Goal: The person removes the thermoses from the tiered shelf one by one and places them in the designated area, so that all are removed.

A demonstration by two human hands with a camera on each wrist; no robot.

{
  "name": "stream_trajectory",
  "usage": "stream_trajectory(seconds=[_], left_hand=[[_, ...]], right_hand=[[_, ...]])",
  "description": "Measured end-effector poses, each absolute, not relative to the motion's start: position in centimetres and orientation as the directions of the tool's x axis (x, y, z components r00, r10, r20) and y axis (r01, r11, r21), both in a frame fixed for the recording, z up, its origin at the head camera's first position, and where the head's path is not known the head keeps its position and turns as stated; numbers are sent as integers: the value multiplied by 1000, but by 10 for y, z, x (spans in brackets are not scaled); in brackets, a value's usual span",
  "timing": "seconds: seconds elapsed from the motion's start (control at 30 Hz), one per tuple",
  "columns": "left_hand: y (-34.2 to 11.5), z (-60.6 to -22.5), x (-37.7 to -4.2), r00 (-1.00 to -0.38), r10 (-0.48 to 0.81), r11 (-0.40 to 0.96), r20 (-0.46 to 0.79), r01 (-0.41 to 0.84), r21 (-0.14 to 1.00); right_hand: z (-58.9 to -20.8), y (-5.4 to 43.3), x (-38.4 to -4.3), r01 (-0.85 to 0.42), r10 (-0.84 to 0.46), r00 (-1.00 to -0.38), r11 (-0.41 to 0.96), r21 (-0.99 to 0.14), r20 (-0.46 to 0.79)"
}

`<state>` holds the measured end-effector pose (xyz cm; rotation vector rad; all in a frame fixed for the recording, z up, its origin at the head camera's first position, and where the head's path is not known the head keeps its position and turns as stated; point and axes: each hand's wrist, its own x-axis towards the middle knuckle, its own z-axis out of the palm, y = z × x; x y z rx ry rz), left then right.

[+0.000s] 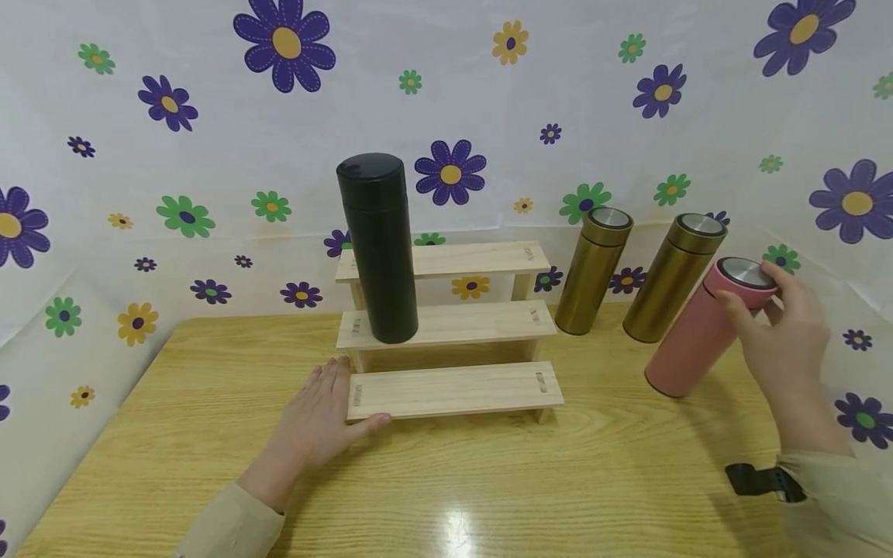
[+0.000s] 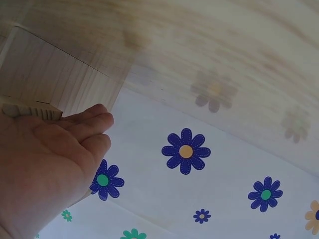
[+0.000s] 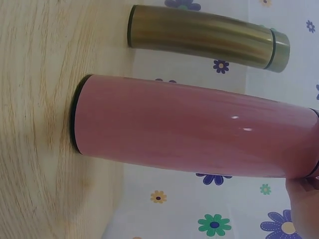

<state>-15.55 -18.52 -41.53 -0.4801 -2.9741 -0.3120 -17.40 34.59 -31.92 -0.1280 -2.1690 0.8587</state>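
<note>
My right hand (image 1: 791, 333) grips a pink thermos flask (image 1: 705, 333) around its upper end, thumb on the near side and fingers at the silver-topped lid. In the right wrist view the pink body fills the middle, its dark base close to the wooden table. At the left end of a three-step wooden rack (image 1: 453, 391) my left hand (image 1: 314, 418) rests, fingers straight along its side and thumb along the bottom step's front. The left wrist view shows that palm beside the rack's wooden end. A black thermos flask (image 1: 380, 256) stands upright on the middle step.
Two gold thermos flasks stand on the table right of the rack: one gold flask (image 1: 591, 271) nearer it, another gold flask (image 1: 673, 279) just behind the pink one. A flower-patterned cloth (image 1: 460, 101) hangs along the back. The wooden table (image 1: 391, 496) spreads across the front.
</note>
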Motion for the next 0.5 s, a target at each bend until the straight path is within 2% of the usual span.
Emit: stream_trajectory(seconds=[0.33, 0.4, 0.5], left_hand=[[-185, -414, -155, -946, 295, 931, 137, 317, 179], [-185, -415, -155, -945, 297, 931, 137, 318, 178], [-185, -414, -156, -945, 297, 931, 138, 319, 179]], right_hand=[[-308, 340, -169, -166, 299, -716, 805, -570, 631], [-305, 334, -169, -204, 267, -688, 821, -533, 675], [-299, 316, -172, -311, 184, -611, 838, -447, 770]])
